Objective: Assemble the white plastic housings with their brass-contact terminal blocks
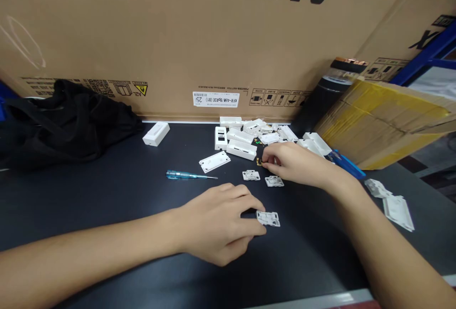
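Observation:
My left hand rests low over the dark table, thumb and fingers closed on the left edge of a small white moulded plastic plate lying flat. Farther back, my right hand has its fingertips pinched at a small black circuit board with gold-coloured spots, beside the pile of white parts. Two similar small white plates, a left one and a right one, lie between my hands. A white flat cover and a blue clear-handled screwdriver lie to their left.
White plastic housings are heaped against a big cardboard box. A white case and black cloth bag are at left. At right stand a black bottle and taped carton, near a blue tool and white pieces.

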Action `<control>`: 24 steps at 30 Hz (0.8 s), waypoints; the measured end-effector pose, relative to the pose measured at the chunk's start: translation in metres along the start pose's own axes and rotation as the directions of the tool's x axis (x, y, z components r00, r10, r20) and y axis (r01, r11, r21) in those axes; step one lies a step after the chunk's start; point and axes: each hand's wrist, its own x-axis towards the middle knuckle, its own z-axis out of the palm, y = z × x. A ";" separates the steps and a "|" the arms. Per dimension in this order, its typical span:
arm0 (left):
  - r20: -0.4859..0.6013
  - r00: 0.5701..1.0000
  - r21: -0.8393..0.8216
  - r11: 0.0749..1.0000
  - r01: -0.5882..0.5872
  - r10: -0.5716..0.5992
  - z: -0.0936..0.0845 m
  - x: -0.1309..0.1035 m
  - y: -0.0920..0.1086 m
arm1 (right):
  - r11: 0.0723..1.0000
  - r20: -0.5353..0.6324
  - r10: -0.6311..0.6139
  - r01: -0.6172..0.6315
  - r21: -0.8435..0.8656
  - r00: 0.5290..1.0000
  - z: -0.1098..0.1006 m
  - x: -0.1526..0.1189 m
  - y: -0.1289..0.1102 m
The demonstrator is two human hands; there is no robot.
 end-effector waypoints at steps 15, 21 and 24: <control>-0.055 0.995 0.071 0.994 0.084 -0.081 0.000 -0.003 -0.014 | 0.997 -0.026 0.028 -0.026 0.071 0.999 -0.014 -0.008 -0.005; -0.076 0.991 0.084 0.990 0.115 -0.109 -0.002 -0.004 -0.020 | 0.970 0.017 -0.101 0.094 0.226 0.995 -0.021 -0.015 -0.022; -0.071 0.989 0.076 0.988 0.135 -0.130 -0.003 -0.004 -0.021 | 0.963 0.099 -0.156 0.129 0.235 0.983 -0.018 -0.017 -0.029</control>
